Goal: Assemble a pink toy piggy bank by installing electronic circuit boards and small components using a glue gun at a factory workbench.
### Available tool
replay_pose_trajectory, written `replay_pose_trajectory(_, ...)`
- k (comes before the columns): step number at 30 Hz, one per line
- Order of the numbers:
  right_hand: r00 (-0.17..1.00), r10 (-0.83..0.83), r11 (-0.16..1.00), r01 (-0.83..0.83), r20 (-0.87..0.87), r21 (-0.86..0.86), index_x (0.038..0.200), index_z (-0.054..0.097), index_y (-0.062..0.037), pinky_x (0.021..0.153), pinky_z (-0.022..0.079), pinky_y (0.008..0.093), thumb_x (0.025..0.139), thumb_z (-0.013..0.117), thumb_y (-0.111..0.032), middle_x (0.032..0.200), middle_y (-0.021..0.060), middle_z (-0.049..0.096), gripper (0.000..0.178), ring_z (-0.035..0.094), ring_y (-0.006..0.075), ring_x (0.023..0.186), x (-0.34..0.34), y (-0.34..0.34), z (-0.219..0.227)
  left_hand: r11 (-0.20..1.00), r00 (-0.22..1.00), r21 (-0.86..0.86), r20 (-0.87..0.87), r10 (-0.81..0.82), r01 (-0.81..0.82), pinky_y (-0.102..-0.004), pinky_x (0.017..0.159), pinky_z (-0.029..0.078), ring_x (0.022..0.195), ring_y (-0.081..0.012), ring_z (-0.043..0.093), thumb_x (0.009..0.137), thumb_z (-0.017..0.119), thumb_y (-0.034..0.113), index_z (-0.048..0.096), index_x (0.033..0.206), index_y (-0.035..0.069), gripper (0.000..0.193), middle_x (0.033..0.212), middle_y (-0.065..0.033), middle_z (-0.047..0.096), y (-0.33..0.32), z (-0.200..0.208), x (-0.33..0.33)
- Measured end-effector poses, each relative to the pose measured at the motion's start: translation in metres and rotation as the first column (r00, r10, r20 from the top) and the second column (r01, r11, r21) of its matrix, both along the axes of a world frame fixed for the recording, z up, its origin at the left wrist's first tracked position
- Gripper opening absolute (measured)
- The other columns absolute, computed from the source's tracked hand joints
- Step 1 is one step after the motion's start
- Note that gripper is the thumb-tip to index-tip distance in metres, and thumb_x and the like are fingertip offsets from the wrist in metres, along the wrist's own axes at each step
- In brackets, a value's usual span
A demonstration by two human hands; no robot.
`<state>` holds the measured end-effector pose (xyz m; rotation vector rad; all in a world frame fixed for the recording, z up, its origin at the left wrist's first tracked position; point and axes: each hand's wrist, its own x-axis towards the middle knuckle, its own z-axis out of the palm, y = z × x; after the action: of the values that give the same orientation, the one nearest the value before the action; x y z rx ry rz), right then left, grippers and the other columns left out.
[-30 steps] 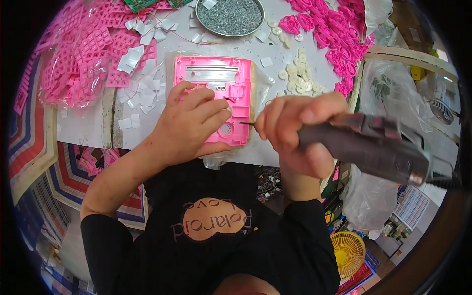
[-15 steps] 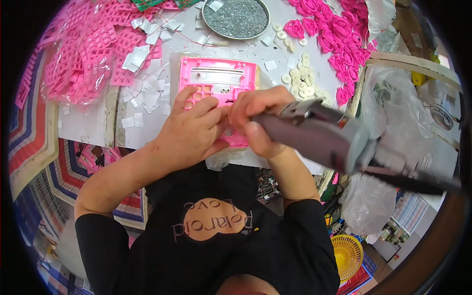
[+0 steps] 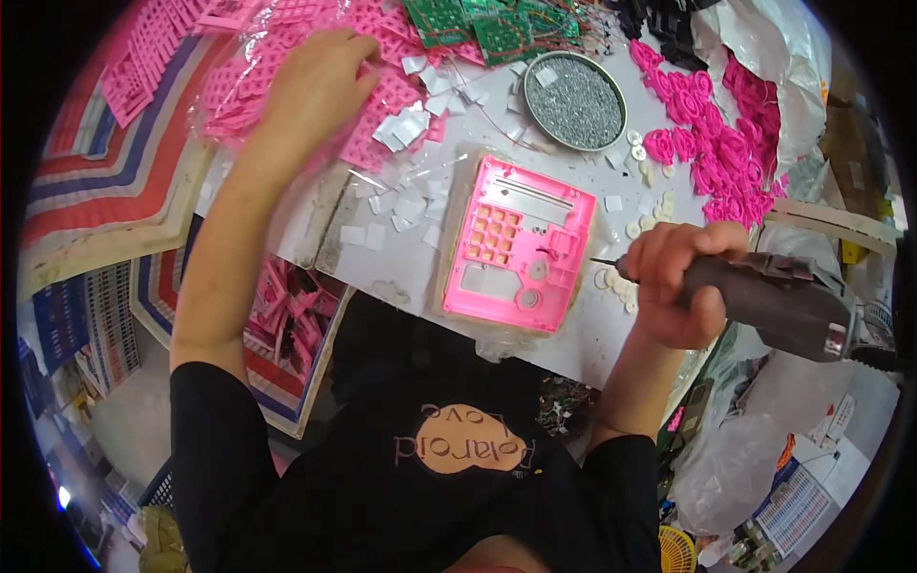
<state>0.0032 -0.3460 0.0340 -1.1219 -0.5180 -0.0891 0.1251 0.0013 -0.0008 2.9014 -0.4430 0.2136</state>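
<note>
My right hand (image 3: 683,277) is wrapped around a dark electric screwdriver (image 3: 774,301). Its thin bit points left, at the right side of a pink plastic casing (image 3: 521,310) and apart from it. The casing lies with its inside up on a plastic-wrapped pad, showing a grid of square holes, a long slot and round openings. At the upper left, my left hand (image 3: 320,81) is over a heap of pink grid-shaped keypad pieces (image 3: 234,100), partly in a clear bag. Its fingers are bent but apart, and I see nothing held in them.
A round dish of small screws (image 3: 576,105) stands beyond the casing, near green circuit boards (image 3: 506,29) with wires. White paper squares (image 3: 406,129) lie scattered by the keypads. Cream round buttons (image 3: 635,229) and pink looped parts (image 3: 702,115) are at the right.
My left hand has left the casing and gone up to the pink keypad pieces. My right hand has pulled the screwdriver away rightward. The view has shifted, with table things appearing farther right.
</note>
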Motion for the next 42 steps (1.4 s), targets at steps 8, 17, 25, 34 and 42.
replay_pose_trajectory(8,0.996,-0.082,0.995,0.080,-0.028,-0.053,0.120,0.048,-0.0042,0.050,0.040,0.0306,0.092,0.070,-0.032,0.064,0.0019,0.048,0.045,0.045,0.0133,0.054,0.001,-0.014,-0.003,0.991,0.998,0.115,-0.028,-0.060,0.063,-0.0438,0.089,0.048,0.104,-0.0356,0.058,0.076,0.079,0.018,0.058,0.114,0.004,0.046,0.113,-0.0142,0.057,0.022,0.006,0.020)
replay_pose_trajectory(17,0.852,-0.522,0.813,0.513,0.049,-0.276,0.137,0.044,-0.0008,0.072,0.049,0.0371,0.092,0.064,-0.022,0.083,0.0083,0.056,0.053,0.053,0.0177,0.073,-0.016,-0.022,0.027,0.978,0.972,-0.054,0.137,-0.190,0.199,-0.0439,0.080,0.046,0.088,-0.0352,0.057,0.075,0.076,0.010,0.057,0.100,0.003,0.033,0.092,-0.0127,0.060,0.026,0.008,0.007)
replay_pose_trajectory(25,0.903,-0.135,0.955,0.009,-0.408,-0.297,0.117,0.053,-0.0023,0.071,0.046,0.0247,0.079,0.082,-0.018,0.096,0.0072,0.062,0.050,0.058,0.0126,0.080,-0.049,0.048,0.008,0.749,0.806,-0.352,0.439,-0.398,0.561,-0.0418,0.075,0.042,0.079,-0.0287,0.056,0.069,0.076,-0.002,0.060,0.100,0.010,0.036,0.085,-0.0042,0.060,-0.063,0.027,-0.093)
replay_pose_trajectory(34,0.842,0.118,0.972,-0.207,-0.527,-0.112,0.117,0.057,-0.0001,0.069,0.050,0.0190,0.092,0.071,-0.012,0.094,0.0042,0.062,0.032,0.062,0.0048,0.086,-0.024,0.065,-0.039,0.635,0.882,-0.621,0.239,-0.406,0.460,-0.0380,0.068,0.047,0.086,-0.0273,0.060,0.066,0.082,-0.003,0.059,0.113,0.007,0.053,0.103,-0.0081,0.066,-0.094,0.005,-0.155)
replay_pose_trajectory(42,0.901,-0.085,0.793,-0.198,-0.426,-0.577,0.104,0.064,-0.0022,0.070,0.051,0.0257,0.085,0.071,-0.002,0.095,0.0039,0.067,0.021,0.062,0.0099,0.083,-0.018,0.041,-0.042,0.746,0.973,-0.631,0.059,-0.224,0.211,-0.0275,0.067,0.044,0.084,-0.0143,0.056,0.076,0.076,0.000,0.062,0.122,0.008,0.049,0.112,-0.0031,0.067,-0.031,0.033,-0.118)
